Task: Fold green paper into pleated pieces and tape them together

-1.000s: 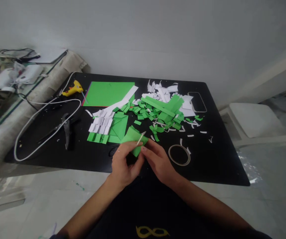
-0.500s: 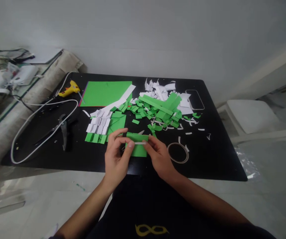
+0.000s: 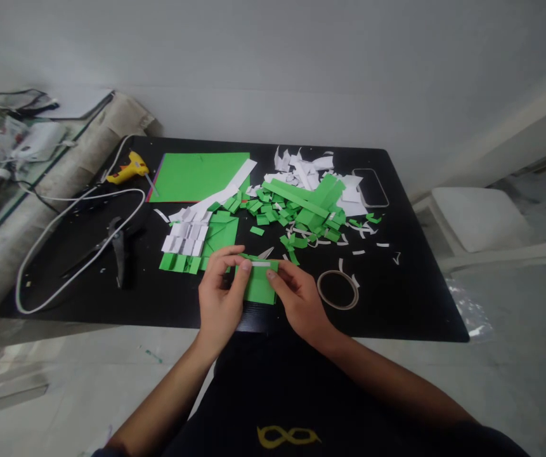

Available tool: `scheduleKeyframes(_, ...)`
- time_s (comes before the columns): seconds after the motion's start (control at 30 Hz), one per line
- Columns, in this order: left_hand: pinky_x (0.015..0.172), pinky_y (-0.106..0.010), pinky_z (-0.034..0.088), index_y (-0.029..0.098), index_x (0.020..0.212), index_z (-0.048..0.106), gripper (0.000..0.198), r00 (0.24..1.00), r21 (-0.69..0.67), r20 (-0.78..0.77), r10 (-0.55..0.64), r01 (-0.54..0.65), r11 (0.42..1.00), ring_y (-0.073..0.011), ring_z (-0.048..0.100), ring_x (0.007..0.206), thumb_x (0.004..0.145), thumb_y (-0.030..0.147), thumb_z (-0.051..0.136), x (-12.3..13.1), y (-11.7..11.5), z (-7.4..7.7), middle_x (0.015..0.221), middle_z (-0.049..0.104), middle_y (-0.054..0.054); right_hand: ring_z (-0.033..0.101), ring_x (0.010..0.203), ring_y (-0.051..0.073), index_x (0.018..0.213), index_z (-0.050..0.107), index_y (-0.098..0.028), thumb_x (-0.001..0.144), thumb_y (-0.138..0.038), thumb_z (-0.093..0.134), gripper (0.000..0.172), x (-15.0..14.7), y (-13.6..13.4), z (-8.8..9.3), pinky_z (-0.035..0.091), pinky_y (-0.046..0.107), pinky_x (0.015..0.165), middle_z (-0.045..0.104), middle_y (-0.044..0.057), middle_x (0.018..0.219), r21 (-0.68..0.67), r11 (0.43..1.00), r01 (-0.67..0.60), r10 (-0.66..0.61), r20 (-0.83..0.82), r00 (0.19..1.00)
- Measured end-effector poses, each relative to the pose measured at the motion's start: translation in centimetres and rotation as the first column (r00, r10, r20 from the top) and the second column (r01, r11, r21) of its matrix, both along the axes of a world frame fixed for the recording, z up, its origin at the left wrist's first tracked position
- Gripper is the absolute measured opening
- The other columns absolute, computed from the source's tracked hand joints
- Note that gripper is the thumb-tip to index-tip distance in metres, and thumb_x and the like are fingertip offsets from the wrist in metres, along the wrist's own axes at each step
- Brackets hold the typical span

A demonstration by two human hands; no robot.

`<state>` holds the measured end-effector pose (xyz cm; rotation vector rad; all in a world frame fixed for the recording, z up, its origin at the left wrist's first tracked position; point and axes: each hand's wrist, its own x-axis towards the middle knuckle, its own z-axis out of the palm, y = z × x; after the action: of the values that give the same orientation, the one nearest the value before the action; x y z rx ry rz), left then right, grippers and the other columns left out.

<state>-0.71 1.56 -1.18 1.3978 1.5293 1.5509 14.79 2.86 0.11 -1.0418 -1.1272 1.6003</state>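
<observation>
Both hands hold one small green paper (image 3: 260, 287) near the table's front edge, with a white strip (image 3: 259, 263) along its top. My left hand (image 3: 224, 298) pinches its left side, thumb in front. On the right side, my right hand (image 3: 300, 296) grips it between thumb and fingers. Behind the paper, scissor tips (image 3: 266, 252) show; the rest of the scissors is hidden. White and green folded pieces (image 3: 186, 236) lie beyond my left hand. A tape roll (image 3: 338, 290) rests to the right of my right hand.
The black table (image 3: 410, 298) carries a pile of green and white paper cuttings (image 3: 301, 206), green sheets (image 3: 201, 178), a yellow glue gun (image 3: 131, 168) with a white cable (image 3: 28, 260), black pliers (image 3: 118, 252) and a phone-shaped frame (image 3: 371, 188). A white stool (image 3: 479, 219) stands right.
The green paper now looks folded over, its white strip at the top edge instead of across the middle. My right thumb has moved lower onto its front. The view has shifted slightly.
</observation>
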Motion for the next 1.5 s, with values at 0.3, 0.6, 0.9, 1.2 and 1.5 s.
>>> scheduleKeyframes(0.3, 0.104, -0.042, 0.052, 0.022, 0.095, 0.072, 0.010, 1.000, 0.014, -0.018, 0.024, -0.024, 1.000, -0.0232, 0.067, 0.118, 0.101, 0.030, 0.071, 0.1, 0.0, -0.3, 0.120, 0.073, -0.009, 0.074, 0.089, 0.023, 0.102, 0.076, -0.022, 0.095, -0.046, 0.075, 0.025, -0.1, -0.2, 0.0, 0.059, 0.033, 0.081, 0.078, 0.003, 0.091, -0.012, 1.000, -0.002, 0.002, 0.017, 1.000)
scheduleKeyframes(0.6, 0.098, -0.041, 0.056, 0.022, 0.092, 0.072, 0.007, 0.996, 0.052, -0.081, 0.032, -0.027, 0.998, -0.0236, 0.069, 0.116, 0.097, 0.026, 0.076, 0.3, -0.1, 0.0, 0.117, 0.073, -0.008, 0.074, 0.088, 0.022, 0.101, 0.072, -0.024, 0.090, -0.044, 0.079, 0.023, -0.2, -0.1, -0.3, 0.060, 0.034, 0.080, 0.078, 0.003, 0.094, 0.021, 0.999, 0.029, -0.030, 0.046, 0.999)
scheduleKeyframes(0.9, 0.093, -0.036, 0.058, 0.022, 0.087, 0.075, 0.008, 0.999, 0.086, -0.003, 0.049, -0.048, 0.995, -0.0211, 0.070, 0.112, 0.092, 0.022, 0.081, 0.6, -0.3, 0.1, 0.114, 0.072, -0.007, 0.064, 0.073, 0.018, 0.091, 0.072, -0.022, 0.095, -0.045, 0.075, 0.023, -0.3, -0.2, 0.5, 0.053, 0.030, 0.070, 0.071, 0.001, 0.080, 0.103, 0.992, 0.075, -0.087, 0.121, 0.989)
scheduleKeyframes(1.2, 0.093, -0.038, 0.063, 0.019, 0.081, 0.069, 0.020, 0.978, 0.018, 0.198, 0.071, -0.076, 0.997, -0.0194, 0.077, 0.096, 0.087, 0.025, 0.086, 1.7, -0.7, -0.1, 0.114, 0.075, -0.007, 0.071, 0.082, 0.021, 0.089, 0.072, -0.022, 0.096, -0.046, 0.075, 0.025, -0.2, -0.5, 0.2, 0.056, 0.033, 0.076, 0.074, 0.002, 0.083, 0.110, 0.992, 0.053, -0.063, 0.088, 0.994)
scheduleKeyframes(1.5, 0.080, -0.029, 0.064, 0.021, 0.087, 0.055, 0.033, 0.930, 0.044, 0.329, 0.162, -0.187, 0.981, -0.0127, 0.076, 0.080, 0.081, 0.020, 0.088, 0.0, 0.4, -0.1, 0.107, 0.074, -0.003, 0.055, 0.061, 0.015, 0.087, 0.072, -0.022, 0.095, -0.043, 0.074, 0.022, 1.4, 0.3, 0.5, 0.043, 0.028, 0.056, 0.063, -0.002, 0.069, 0.176, 0.977, 0.119, -0.151, 0.181, 0.972)
